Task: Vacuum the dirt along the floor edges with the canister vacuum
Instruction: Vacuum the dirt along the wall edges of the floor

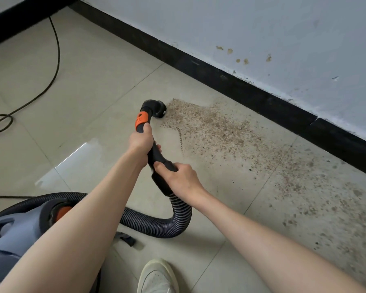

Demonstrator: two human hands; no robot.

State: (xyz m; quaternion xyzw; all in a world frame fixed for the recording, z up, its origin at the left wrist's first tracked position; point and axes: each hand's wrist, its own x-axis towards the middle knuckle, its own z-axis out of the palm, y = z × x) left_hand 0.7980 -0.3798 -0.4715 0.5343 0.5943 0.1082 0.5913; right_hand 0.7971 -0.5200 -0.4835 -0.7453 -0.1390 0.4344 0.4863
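Both hands, left hand (141,138) and right hand (181,176), grip curved black handle (156,154); round brush nozzle (156,107) touches gritty brown dirt (209,127).

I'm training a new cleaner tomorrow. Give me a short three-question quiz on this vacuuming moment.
1. True or false: both hands grip the vacuum's black handle.
2. Where does the dirt lie relative to the nozzle? A) left of it B) right of it, along the baseboard
3. Fill in: the ribbed hose leads back to the ____.

Key: 1 true: left hand grips nearer the nozzle, right hand nearer the hose. 2 B. 3 canister.
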